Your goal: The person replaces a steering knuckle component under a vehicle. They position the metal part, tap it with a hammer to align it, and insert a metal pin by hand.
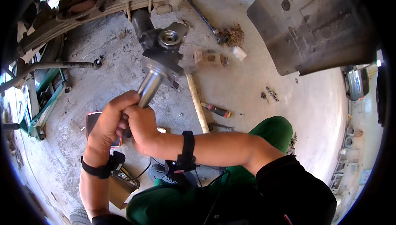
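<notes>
A dark metal steering knuckle (165, 55) with a bright, smooth spindle (151, 85) stands out from the axle end, tilted down toward me. My left hand (110, 115) is closed around the lower end of the spindle. Pressed against it, my right hand (142, 126) is wrapped round the same shaft, its arm reaching across from the right. The spindle's tip is mostly hidden by my fingers. A round bore (169, 37) shows on the knuckle's upper face. Black straps with small devices sit on both my wrists.
Leaf springs (99, 16) cross overhead at the back, and a large metal guard (309, 27) hangs at right. On the concrete lie a wooden handle (197, 103), a red-and-black screwdriver (218, 110), a long bar (201, 15) and a metal block (211, 58). A green metal frame (45, 97) stands left.
</notes>
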A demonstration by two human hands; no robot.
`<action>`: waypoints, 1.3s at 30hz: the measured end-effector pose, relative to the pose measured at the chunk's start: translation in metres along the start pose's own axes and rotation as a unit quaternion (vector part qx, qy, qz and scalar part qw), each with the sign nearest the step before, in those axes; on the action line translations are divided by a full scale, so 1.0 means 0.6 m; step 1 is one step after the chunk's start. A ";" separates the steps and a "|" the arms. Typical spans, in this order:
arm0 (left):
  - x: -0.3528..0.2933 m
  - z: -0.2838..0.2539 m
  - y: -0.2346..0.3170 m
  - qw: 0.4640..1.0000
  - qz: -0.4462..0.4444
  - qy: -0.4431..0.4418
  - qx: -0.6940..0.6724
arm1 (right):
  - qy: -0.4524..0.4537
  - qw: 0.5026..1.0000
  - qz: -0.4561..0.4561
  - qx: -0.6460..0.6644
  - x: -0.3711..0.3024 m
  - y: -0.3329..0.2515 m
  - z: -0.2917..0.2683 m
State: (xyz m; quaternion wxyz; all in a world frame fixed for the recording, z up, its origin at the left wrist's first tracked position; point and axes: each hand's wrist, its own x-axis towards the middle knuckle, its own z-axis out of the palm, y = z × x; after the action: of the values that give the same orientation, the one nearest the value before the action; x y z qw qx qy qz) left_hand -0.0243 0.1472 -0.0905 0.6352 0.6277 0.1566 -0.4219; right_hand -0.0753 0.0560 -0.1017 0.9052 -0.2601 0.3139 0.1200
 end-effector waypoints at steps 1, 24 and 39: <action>-0.004 -0.002 0.004 1.000 -0.024 -0.005 -0.007 | -0.003 1.000 0.009 -0.013 -0.004 0.000 -0.004; 0.089 0.258 -0.060 0.955 0.056 -0.139 -0.256 | 0.021 0.884 0.052 -0.464 -0.065 -0.266 -0.199; 0.041 0.160 -0.050 0.971 0.062 -0.143 -0.184 | 0.016 0.958 -0.108 -0.267 -0.074 -0.094 -0.140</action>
State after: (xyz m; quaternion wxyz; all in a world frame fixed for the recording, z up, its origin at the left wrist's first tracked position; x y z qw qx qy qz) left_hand -0.0632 0.0538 -0.1125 0.7804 0.4416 0.1004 -0.4310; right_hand -0.1308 -0.0394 -0.1078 0.8052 -0.5265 0.2552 0.0966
